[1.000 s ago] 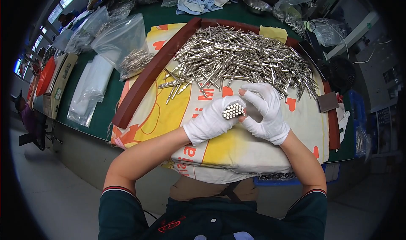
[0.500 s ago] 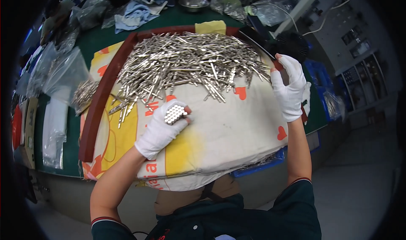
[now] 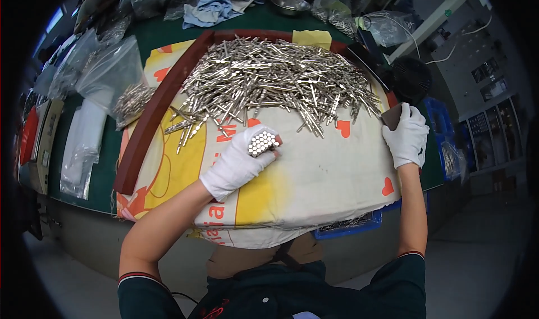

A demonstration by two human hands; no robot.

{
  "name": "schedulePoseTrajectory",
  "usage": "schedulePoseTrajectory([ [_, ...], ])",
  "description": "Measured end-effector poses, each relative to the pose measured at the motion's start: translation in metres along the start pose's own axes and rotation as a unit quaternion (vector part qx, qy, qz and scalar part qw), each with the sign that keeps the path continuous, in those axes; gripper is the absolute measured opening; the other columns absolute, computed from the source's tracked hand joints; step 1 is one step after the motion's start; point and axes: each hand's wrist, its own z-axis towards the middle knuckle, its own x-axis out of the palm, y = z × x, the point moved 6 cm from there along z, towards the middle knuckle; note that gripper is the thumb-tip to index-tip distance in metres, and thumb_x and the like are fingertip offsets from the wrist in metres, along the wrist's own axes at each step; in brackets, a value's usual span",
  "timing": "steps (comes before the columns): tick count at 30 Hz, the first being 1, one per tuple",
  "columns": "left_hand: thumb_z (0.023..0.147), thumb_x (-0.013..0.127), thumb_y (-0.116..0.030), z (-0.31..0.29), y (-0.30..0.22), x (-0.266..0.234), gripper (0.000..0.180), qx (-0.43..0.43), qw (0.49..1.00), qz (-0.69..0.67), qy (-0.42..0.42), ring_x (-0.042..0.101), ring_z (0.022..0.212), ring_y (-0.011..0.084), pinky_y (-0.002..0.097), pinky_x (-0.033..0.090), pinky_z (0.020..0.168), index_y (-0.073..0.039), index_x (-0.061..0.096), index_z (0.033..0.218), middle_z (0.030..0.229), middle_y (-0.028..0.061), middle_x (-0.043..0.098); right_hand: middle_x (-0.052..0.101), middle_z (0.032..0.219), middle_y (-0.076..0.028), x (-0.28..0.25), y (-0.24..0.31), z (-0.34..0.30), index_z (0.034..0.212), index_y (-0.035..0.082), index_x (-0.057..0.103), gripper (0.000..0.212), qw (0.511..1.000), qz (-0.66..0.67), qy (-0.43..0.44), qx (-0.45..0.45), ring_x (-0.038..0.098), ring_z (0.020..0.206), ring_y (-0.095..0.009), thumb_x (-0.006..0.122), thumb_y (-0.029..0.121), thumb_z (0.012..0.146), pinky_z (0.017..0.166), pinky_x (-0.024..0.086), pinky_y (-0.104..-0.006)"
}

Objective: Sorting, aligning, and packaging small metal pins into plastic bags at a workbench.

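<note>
My left hand (image 3: 234,166), in a white glove with bare fingertips, is closed round a tight bundle of metal rods (image 3: 263,143). Their round, shiny ends face up. It hovers over the printed cloth (image 3: 325,173), just this side of a heap of loose metal rods (image 3: 269,72). My right hand (image 3: 407,136), gloved the same way, is at the cloth's right edge. Its fingers are curled over a dark brown flat piece (image 3: 391,117); whether this is loose or part of the frame I cannot tell.
A red-brown wooden frame (image 3: 154,122) borders the heap at left and back. Left of it are a clear bag of rods (image 3: 133,101) and white plastic sheets (image 3: 84,145). A small black fan (image 3: 411,78) stands back right. Blue trays (image 3: 351,226) sit below the front edge.
My right hand has gone from spread fingers to fingers curled on the dark brown piece. My left hand keeps the rod bundle. The whole view has shifted, moving the scene rightward in the picture.
</note>
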Motion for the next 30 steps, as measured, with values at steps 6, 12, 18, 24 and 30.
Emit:
schedulePoseTrajectory([
  [6,0.082,0.067,0.001,-0.003,0.005,-0.002,0.016,-0.016,1.0,-0.022,0.009,0.058,0.084,0.0077,0.0227,0.048,0.076,-0.005,0.059,0.095,0.089,0.0003,0.06,0.058,0.119,-0.015,-0.064,0.035,0.005,0.123,0.004,0.054,0.062,0.958,0.281,-0.04,-0.049,0.056,0.107,-0.03,0.074,0.021,0.067,0.091,0.046,-0.0372],
  [12,0.08,0.065,-0.001,-0.003,-0.009,-0.004,0.017,0.054,0.998,0.008,0.006,0.058,0.077,0.0137,0.0292,0.048,0.073,-0.003,0.06,0.096,0.082,0.0044,0.061,0.057,0.117,-0.013,-0.127,0.153,-0.006,0.118,0.005,0.058,0.063,0.78,0.517,0.076,-0.343,0.055,0.105,-0.03,0.075,0.023,0.061,0.089,0.044,-0.0382],
  [18,0.084,0.061,0.003,-0.003,-0.009,-0.001,0.033,0.048,0.998,-0.007,0.042,0.058,0.098,0.0097,0.0265,0.049,0.085,-0.006,0.057,0.115,0.106,0.0029,0.062,0.057,0.116,-0.016,-0.128,0.195,0.002,0.119,0.003,0.06,0.063,0.724,0.499,0.152,-0.452,0.054,0.105,-0.032,0.072,0.025,0.061,0.094,0.041,-0.0415],
  [24,0.08,0.066,0.002,-0.006,-0.008,-0.003,0.033,0.031,0.995,-0.097,0.016,0.059,0.1,0.0119,0.0268,0.048,0.09,-0.005,0.06,0.111,0.1,0.0032,0.064,0.058,0.112,-0.014,-0.133,0.198,-0.005,0.122,0.007,0.06,0.065,0.728,0.501,0.139,-0.447,0.053,0.106,-0.032,0.075,0.03,0.062,0.093,0.042,-0.0408],
  [30,0.081,0.062,0.003,-0.011,-0.022,-0.006,0.03,0.083,0.995,-0.056,-0.004,0.062,0.095,0.0161,0.0299,0.05,0.084,-0.002,0.06,0.11,0.1,0.0093,0.066,0.06,0.11,-0.015,-0.135,0.204,-0.003,0.116,0.003,0.062,0.063,0.728,0.501,0.155,-0.442,0.055,0.104,-0.031,0.074,0.03,0.061,0.094,0.041,-0.0419],
])
